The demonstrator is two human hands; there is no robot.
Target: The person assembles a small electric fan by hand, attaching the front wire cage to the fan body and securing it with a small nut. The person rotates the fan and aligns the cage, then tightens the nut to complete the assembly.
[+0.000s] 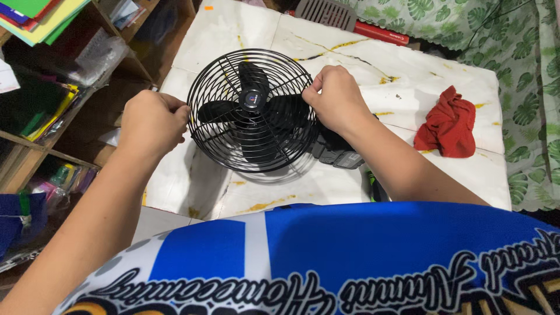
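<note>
A small black fan point(252, 111) with a round wire guard and dark blades lies face up on a white marbled table point(408, 76). My left hand point(153, 119) grips the guard's left rim with fingers curled. My right hand point(337, 96) pinches the guard's right rim. The fan's black base point(338, 153) pokes out under my right forearm.
A crumpled red cloth point(448, 123) lies on the table's right side. Wooden shelves point(64, 87) with coloured paper and packets stand to the left. A leaf-patterned cloth point(513, 52) covers the surface at right. A red box and a grey comb-like item point(326, 13) sit at the far edge.
</note>
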